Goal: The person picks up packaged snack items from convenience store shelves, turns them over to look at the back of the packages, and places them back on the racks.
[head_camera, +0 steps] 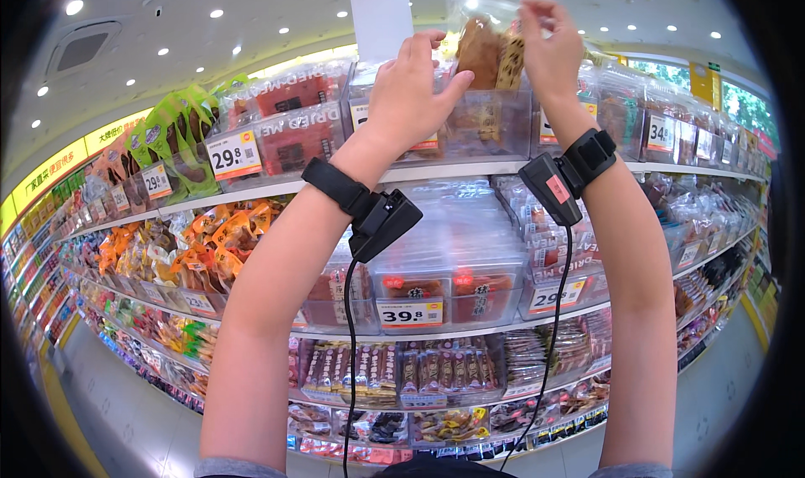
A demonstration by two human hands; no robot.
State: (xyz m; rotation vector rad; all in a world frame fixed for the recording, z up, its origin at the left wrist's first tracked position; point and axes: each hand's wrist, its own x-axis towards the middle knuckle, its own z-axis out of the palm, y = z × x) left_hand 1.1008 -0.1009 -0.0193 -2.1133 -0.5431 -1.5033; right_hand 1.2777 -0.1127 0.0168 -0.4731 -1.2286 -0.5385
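Observation:
At the top shelf, my right hand [553, 50] pinches the upper right edge of a clear plastic pouch [481, 53] with flat brown food inside. The pouch stands upright, its lower end behind the front wall of a clear plastic bin [462, 116]. To its left is my left hand [412, 85], fingers spread and thumb pointing toward the pouch. Nothing shows in that hand, and whether its fingertips touch the packs behind is hidden. A black strap with a small black device and a cable sits on each wrist.
Left along the top shelf are red dried-meat packs [299, 135] and green pouches [179, 132]. The white shelf edge [459, 170] runs below my hands. Underneath, a bin holds stacked clear packs [446, 239]. Orange bags [220, 239] fill bins at left. A white column [380, 16] rises behind.

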